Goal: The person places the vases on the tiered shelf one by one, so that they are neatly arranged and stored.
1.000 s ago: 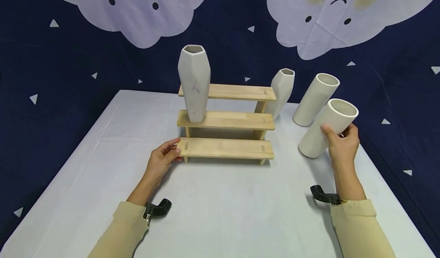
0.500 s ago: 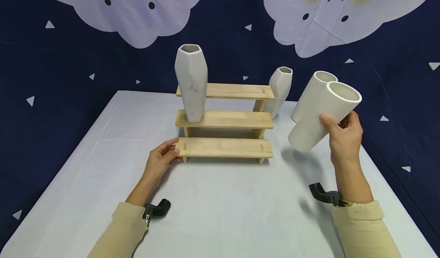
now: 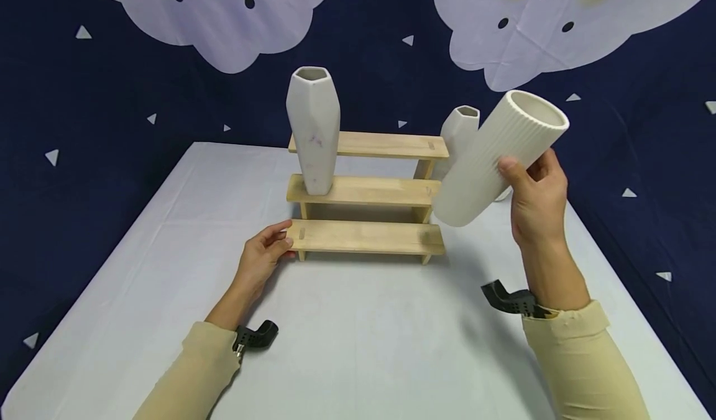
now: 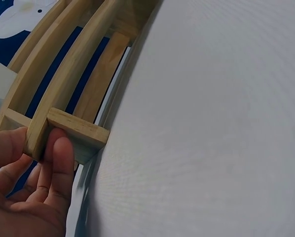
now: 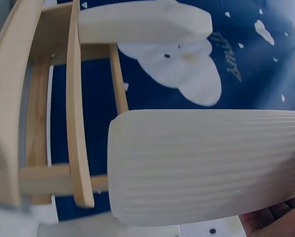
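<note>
A white ribbed cylindrical vase [image 3: 495, 159] is gripped by my right hand [image 3: 539, 196], tilted and raised off the table, its base near the right end of the wooden three-step stand [image 3: 369, 237]. The ribbing fills much of the right wrist view, where the vase [image 5: 202, 168] shows close to the stand's shelves [image 5: 77, 113]. My left hand [image 3: 265, 252] pinches the left end of the lowest step; in the left wrist view thumb and fingers [image 4: 62, 163] hold that board's end. On the middle step's left end a white faceted vase [image 3: 314, 134] stands upright.
Behind the stand's right end a second faceted vase [image 3: 460, 134] stands on the white table [image 3: 358, 333], partly hidden by the held vase. Only a sliver of another cylindrical vase [image 3: 503, 194] shows behind it. A dark blue cloth [image 3: 380, 78] with clouds hangs at the back.
My right hand has lifted the ribbed vase off the table and carried it leftward and up, toward the stand's right end. The left hand has kept its hold on the lowest step.
</note>
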`<state>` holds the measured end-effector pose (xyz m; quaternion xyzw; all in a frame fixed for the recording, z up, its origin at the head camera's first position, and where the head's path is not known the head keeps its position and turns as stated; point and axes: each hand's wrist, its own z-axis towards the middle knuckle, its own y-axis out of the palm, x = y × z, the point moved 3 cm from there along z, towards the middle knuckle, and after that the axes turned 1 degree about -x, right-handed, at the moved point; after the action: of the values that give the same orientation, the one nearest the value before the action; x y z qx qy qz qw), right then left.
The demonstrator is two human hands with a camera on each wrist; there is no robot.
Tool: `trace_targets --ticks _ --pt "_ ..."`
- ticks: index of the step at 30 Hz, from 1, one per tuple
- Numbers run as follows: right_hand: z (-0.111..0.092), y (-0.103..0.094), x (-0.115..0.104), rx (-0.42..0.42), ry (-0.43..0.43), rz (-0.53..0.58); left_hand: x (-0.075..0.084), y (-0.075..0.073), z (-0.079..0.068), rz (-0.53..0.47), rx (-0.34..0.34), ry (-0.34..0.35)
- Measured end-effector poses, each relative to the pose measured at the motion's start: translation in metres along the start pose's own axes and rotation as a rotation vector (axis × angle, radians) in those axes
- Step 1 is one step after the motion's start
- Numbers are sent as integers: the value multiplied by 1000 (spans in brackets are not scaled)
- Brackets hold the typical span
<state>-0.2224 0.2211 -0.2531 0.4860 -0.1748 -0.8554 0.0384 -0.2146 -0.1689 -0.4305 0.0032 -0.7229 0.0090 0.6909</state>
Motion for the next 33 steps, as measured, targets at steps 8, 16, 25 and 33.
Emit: trace_targets --ticks 8,16,25,33 --pt "10 31 7 -72 -40 -9 -1 0 1 -11 8 -9" --pt "18 57 26 -155 -1 -57 -3 -1 -1 -18 13 -14" --pt "27 74 47 -170 41 -159 -4 0 0 -21 12 -17" --pt "34 82 58 -195 100 -228 -1 0 0 -20 12 -12"
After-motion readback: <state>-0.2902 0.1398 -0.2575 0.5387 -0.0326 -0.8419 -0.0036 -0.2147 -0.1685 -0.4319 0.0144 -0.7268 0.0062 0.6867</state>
